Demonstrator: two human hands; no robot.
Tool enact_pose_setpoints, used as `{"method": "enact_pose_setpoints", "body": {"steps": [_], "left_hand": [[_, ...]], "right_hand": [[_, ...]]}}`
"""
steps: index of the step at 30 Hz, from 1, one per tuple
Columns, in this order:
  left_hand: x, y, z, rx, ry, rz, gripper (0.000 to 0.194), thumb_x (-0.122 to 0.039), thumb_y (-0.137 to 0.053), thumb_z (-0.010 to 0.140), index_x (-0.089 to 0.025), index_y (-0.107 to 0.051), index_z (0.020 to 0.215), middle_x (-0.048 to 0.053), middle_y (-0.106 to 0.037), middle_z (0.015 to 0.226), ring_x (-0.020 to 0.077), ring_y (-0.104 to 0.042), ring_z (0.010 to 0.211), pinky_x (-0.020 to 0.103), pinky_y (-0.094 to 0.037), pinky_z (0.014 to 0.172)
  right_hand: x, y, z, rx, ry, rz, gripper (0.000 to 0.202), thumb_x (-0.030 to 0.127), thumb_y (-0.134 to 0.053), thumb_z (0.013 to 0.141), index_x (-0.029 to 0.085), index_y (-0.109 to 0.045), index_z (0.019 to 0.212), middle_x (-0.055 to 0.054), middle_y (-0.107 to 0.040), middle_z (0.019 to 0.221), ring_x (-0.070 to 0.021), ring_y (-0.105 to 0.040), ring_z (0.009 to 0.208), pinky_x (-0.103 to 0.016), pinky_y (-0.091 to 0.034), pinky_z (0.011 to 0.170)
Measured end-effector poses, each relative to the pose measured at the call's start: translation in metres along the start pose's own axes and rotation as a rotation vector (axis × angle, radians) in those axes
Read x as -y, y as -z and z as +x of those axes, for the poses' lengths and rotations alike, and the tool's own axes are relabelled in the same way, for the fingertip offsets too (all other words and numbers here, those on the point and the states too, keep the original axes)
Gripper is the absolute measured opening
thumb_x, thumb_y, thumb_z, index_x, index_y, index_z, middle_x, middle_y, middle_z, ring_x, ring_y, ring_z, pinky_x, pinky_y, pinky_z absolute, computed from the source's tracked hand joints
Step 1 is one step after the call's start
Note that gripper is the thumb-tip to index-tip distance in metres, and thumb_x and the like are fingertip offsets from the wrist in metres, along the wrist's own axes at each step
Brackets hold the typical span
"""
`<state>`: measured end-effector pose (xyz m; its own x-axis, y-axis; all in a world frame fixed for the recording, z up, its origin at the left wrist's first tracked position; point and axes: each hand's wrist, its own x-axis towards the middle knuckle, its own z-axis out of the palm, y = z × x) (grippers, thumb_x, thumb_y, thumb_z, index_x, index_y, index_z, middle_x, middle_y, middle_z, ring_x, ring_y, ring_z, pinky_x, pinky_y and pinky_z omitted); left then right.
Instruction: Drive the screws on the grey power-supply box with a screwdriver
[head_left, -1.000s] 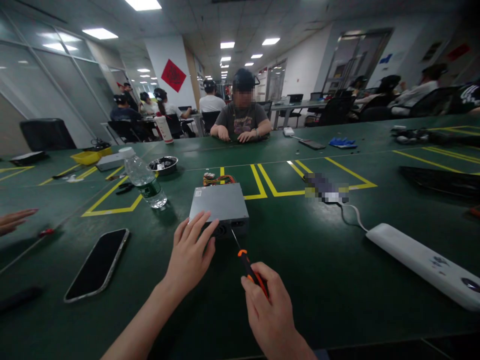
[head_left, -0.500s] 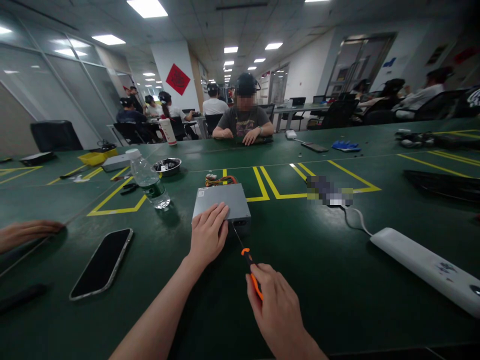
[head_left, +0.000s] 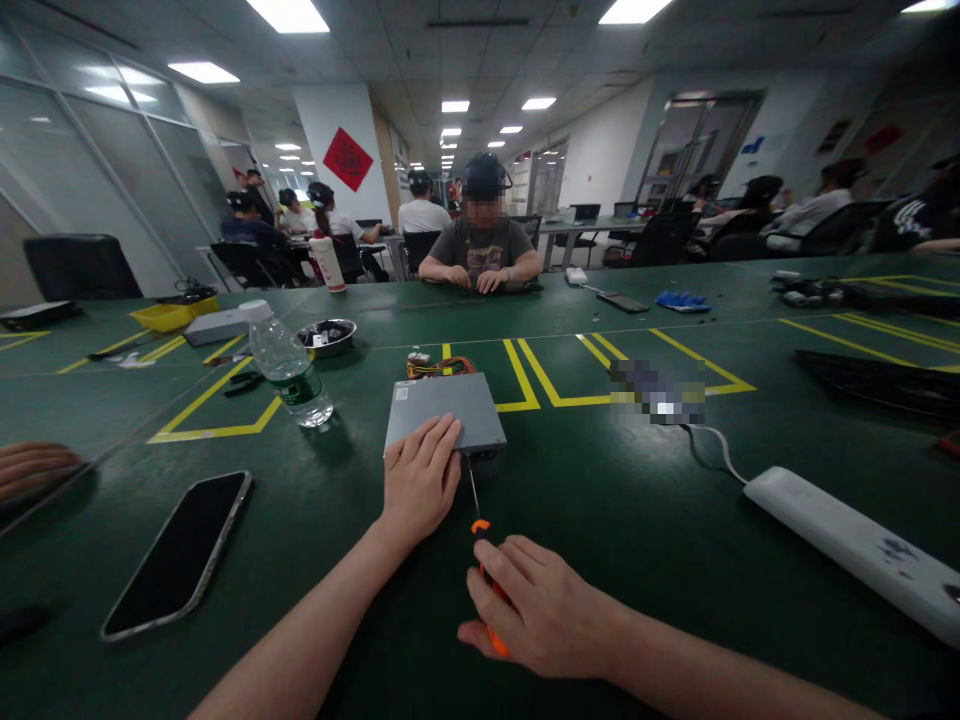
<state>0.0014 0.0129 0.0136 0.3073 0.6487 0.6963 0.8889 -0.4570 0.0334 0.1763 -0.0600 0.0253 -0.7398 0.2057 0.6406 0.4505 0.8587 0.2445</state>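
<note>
A grey metal computer power supply point(head_left: 447, 400) lies on the green table in front of me, its bundle of coloured wires point(head_left: 442, 367) behind it. My left hand point(head_left: 421, 480) rests on its top near the front edge, fingers stretched out flat, the thumb down by the front face. With my right hand point(head_left: 541, 605) I grip the black and orange handle of a screwdriver point(head_left: 481, 527). Its thin shaft points away from me to the front face of the power supply, just right of my left thumb. The exact spot at the tip is too small to make out.
Left of the power supply stand a water bottle point(head_left: 289, 370) and a metal bowl point(head_left: 327, 337) of small parts. A phone point(head_left: 180, 555) lies nearer, beside another person's hand point(head_left: 34, 468). On the right is a white power strip point(head_left: 847, 545). Someone sits across the table point(head_left: 750, 440).
My right hand has shifted left and turned on the screwdriver handle, which now points more straight ahead. My left hand stays on the power supply. The view has tilted and shifted slightly.
</note>
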Motion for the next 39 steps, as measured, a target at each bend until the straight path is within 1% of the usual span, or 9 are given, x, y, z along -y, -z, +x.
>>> {"method": "enact_pose_setpoints", "body": {"steps": [6, 9, 13, 18, 24, 27, 31, 36, 39], "left_hand": [[-0.001, 0.000, -0.004, 0.036, 0.001, -0.006, 0.044, -0.024, -0.047, 0.084, -0.022, -0.043, 0.128, 0.006, -0.051, 0.130, 0.0233, -0.046, 0.118, 0.039, -0.031, 0.091], [0.000, 0.000, -0.005, 0.043, 0.009, -0.012, 0.044, -0.024, -0.047, 0.084, -0.022, -0.043, 0.128, 0.006, -0.051, 0.130, 0.0235, -0.045, 0.119, 0.039, -0.030, 0.092], [0.000, 0.000, -0.004, 0.044, 0.025, -0.037, 0.042, -0.025, -0.047, 0.084, -0.022, -0.045, 0.126, 0.005, -0.051, 0.130, 0.0226, -0.045, 0.118, 0.039, -0.029, 0.092], [0.001, 0.000, -0.003, 0.046, 0.049, -0.074, 0.039, -0.023, -0.046, 0.085, -0.025, -0.047, 0.123, 0.003, -0.054, 0.127, 0.0208, -0.046, 0.117, 0.039, -0.029, 0.091], [0.001, 0.001, -0.004, 0.025, 0.037, -0.099, 0.039, -0.022, -0.047, 0.084, -0.025, -0.047, 0.123, 0.003, -0.055, 0.125, 0.0207, -0.049, 0.113, 0.039, -0.029, 0.090], [0.002, 0.002, -0.004, 0.026, 0.029, -0.104, 0.040, -0.022, -0.047, 0.084, -0.026, -0.047, 0.124, 0.003, -0.055, 0.126, 0.0207, -0.049, 0.113, 0.039, -0.029, 0.090], [0.002, 0.003, -0.003, 0.025, 0.031, -0.101, 0.040, -0.022, -0.048, 0.083, -0.026, -0.047, 0.123, 0.003, -0.055, 0.126, 0.0213, -0.049, 0.113, 0.040, -0.029, 0.090], [0.001, 0.003, -0.004, 0.030, 0.036, -0.079, 0.038, -0.024, -0.047, 0.084, -0.025, -0.047, 0.123, 0.003, -0.055, 0.126, 0.0215, -0.049, 0.113, 0.040, -0.028, 0.090], [-0.001, 0.003, -0.003, 0.031, 0.049, -0.071, 0.037, -0.025, -0.047, 0.084, -0.025, -0.048, 0.121, 0.003, -0.055, 0.125, 0.0216, -0.049, 0.113, 0.040, -0.029, 0.089]], "right_hand": [[-0.008, -0.004, -0.003, -0.074, 0.064, 0.054, 0.016, 0.012, -0.041, 0.084, 0.016, -0.056, 0.086, -0.009, -0.065, 0.090, -0.0137, -0.057, 0.073, -0.029, -0.048, 0.071], [-0.009, -0.004, -0.005, -0.053, 0.038, 0.078, 0.013, 0.014, -0.044, 0.084, 0.020, -0.056, 0.086, -0.006, -0.065, 0.090, -0.0131, -0.057, 0.076, -0.028, -0.048, 0.074], [-0.010, -0.004, -0.006, -0.080, 0.001, 0.082, 0.012, 0.031, -0.052, 0.084, 0.021, -0.057, 0.087, -0.007, -0.062, 0.090, -0.0154, -0.058, 0.082, -0.030, -0.048, 0.076], [-0.013, -0.001, -0.007, -0.149, 0.042, 0.043, 0.016, 0.015, -0.043, 0.083, 0.017, -0.057, 0.091, -0.005, -0.063, 0.086, -0.0145, -0.056, 0.081, -0.030, -0.047, 0.077], [-0.012, -0.002, -0.011, -0.085, -0.001, 0.108, 0.010, 0.015, -0.047, 0.079, 0.016, -0.057, 0.081, -0.005, -0.062, 0.088, -0.0141, -0.054, 0.080, -0.029, -0.044, 0.079], [-0.014, 0.001, -0.011, -0.120, -0.061, 0.081, 0.011, 0.026, -0.052, 0.078, 0.017, -0.058, 0.079, -0.008, -0.061, 0.090, -0.0172, -0.054, 0.085, -0.032, -0.044, 0.078], [-0.017, 0.007, -0.011, -0.091, -0.136, -0.028, 0.036, 0.047, -0.050, 0.080, 0.015, -0.059, 0.094, -0.007, -0.059, 0.076, -0.0178, -0.053, 0.071, -0.033, -0.043, 0.065], [-0.014, 0.010, -0.015, -0.037, -0.242, 0.066, 0.016, 0.020, -0.047, 0.080, 0.012, -0.056, 0.090, -0.001, -0.054, 0.063, -0.0120, -0.046, 0.058, -0.026, -0.039, 0.056], [-0.010, 0.010, -0.015, -0.038, -0.220, 0.063, 0.012, 0.015, -0.048, 0.077, 0.015, -0.057, 0.085, -0.003, -0.052, 0.065, -0.0136, -0.045, 0.061, -0.027, -0.038, 0.056]]}}
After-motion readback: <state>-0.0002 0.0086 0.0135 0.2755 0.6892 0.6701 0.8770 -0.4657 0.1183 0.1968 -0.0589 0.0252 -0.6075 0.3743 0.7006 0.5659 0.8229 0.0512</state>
